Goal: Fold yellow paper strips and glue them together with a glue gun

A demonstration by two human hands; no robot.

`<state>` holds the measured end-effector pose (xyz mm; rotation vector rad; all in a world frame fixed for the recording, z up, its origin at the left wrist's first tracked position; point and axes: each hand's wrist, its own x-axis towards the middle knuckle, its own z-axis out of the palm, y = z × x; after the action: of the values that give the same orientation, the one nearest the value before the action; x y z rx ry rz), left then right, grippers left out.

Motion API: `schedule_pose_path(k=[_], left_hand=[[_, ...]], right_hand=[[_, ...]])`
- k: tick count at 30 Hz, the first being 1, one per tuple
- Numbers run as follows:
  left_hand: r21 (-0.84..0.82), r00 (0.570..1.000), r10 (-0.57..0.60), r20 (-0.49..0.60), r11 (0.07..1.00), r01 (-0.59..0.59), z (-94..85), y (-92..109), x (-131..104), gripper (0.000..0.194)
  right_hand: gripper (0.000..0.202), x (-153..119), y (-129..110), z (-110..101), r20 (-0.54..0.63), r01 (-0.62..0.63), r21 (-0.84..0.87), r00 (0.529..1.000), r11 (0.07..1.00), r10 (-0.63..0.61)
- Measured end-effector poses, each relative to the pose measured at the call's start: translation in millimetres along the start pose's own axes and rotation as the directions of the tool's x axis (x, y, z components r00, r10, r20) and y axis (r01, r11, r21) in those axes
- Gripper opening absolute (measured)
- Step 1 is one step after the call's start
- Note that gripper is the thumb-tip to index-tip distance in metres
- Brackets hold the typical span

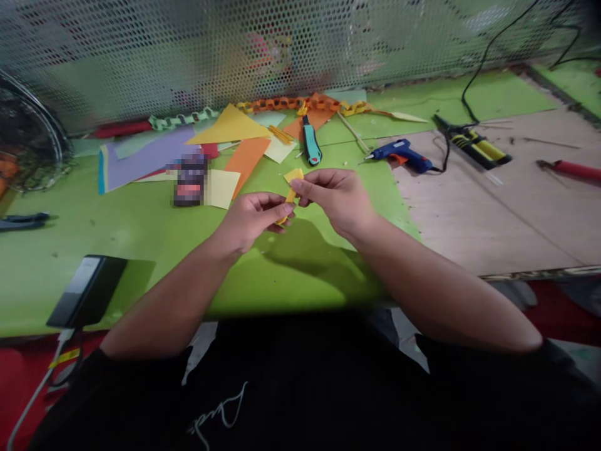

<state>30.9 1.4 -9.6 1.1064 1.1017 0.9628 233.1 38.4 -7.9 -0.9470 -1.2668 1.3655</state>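
Two hands meet over our green table (141, 250), pinched together on one yellow paper strip (292, 191). Our left hand (251, 219) grips its low end, our right hand (335, 197) its top. At 1 o'clock lies a blue glue gun (404, 155); at 12, a teal knife (310, 144) and a paper chain (291, 103).

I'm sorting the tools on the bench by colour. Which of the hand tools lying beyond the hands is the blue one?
The glue gun, blue with an orange trigger and a black cord, right of the teal utility knife. The tool further right is yellow and black.
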Motion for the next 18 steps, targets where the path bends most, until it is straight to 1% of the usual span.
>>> schedule_pose_path(k=[2, 5, 8, 11, 16, 18], left_hand=[[-0.011, 1.000, -0.009, 0.022, 1.000, 0.010, 0.2, 1.6, 0.1, 0.040], [-0.040, 0.999, -0.017, 0.028, 0.999, 0.018, -0.3, 1.1, 1.1, 0.039], [-0.056, 0.999, -0.042, 0.022, 0.998, 0.043, -1.9, -1.3, 3.2, 0.041], [-0.038, 0.997, -0.068, 0.023, 0.997, 0.069, -4.5, -2.1, 5.0, 0.043], [-0.023, 0.991, -0.073, 0.108, 0.997, 0.076, -8.4, 0.9, 4.0, 0.038], [-0.031, 0.990, -0.068, 0.122, 0.997, 0.072, -9.4, 2.4, 2.8, 0.038]], right_hand=[[0.047, -0.7, -1.0, 0.5, 0.014, 0.006, 0.010, 1.000, 1.000, -0.006], [0.048, -0.8, -0.9, 0.5, 0.027, 0.005, -0.001, 1.000, 1.000, -0.005], [0.051, -1.0, -0.4, -0.4, 0.034, -0.003, -0.042, 0.999, 0.999, 0.004], [0.050, -2.3, -2.3, -1.6, 0.052, 0.011, -0.091, 0.999, 0.996, -0.006], [0.045, -5.3, -9.6, -3.3, 0.117, 0.041, -0.155, 0.993, 0.987, -0.023], [0.043, -5.6, -11.6, -3.5, 0.127, 0.038, -0.187, 0.992, 0.982, -0.014]])
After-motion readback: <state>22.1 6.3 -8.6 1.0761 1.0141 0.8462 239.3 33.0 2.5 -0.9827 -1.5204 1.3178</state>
